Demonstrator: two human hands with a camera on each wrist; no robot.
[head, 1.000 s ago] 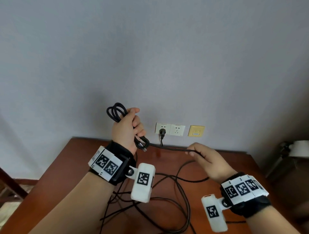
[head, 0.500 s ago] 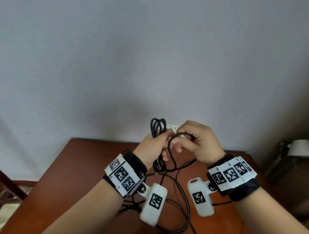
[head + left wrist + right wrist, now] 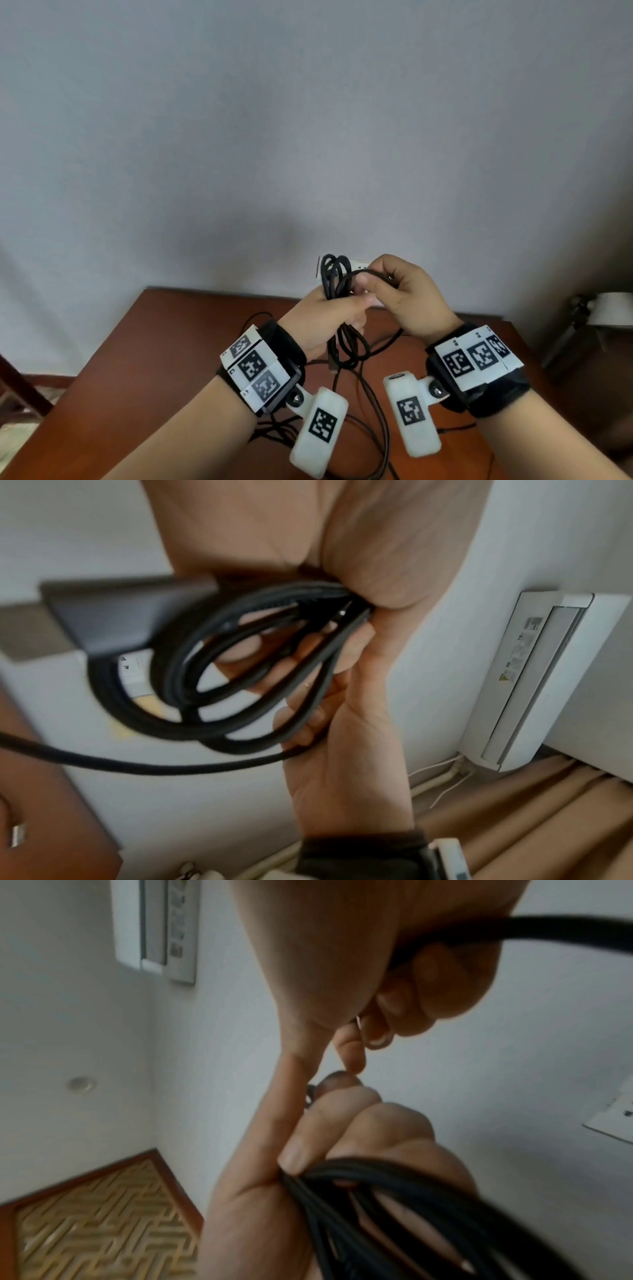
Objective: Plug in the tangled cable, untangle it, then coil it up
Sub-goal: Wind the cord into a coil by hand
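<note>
My left hand [image 3: 337, 310] grips a bundle of black cable loops [image 3: 334, 274] upright above the wooden table [image 3: 178, 335]. My right hand [image 3: 404, 294] pinches a strand of the same cable [image 3: 371, 273] and holds it against the top of the bundle. In the left wrist view several loops [image 3: 219, 674] hang from my curled fingers [image 3: 356, 588]. The right wrist view shows the strand [image 3: 514, 931] passing through my right fist and the loops [image 3: 377, 1191] in the other hand. More slack cable [image 3: 373, 404] lies on the table. The wall socket [image 3: 359, 264] is mostly hidden behind the hands.
The table stands against a plain grey wall. A white lamp [image 3: 613, 308] is at the right edge, a chair part [image 3: 17, 383] at the left. An air conditioner [image 3: 534, 674] hangs on the wall in the left wrist view.
A second ago my hands were apart, the right one holding a stretched strand. They have come together, and the right hand has brought another loop up to the bundle in the left.
</note>
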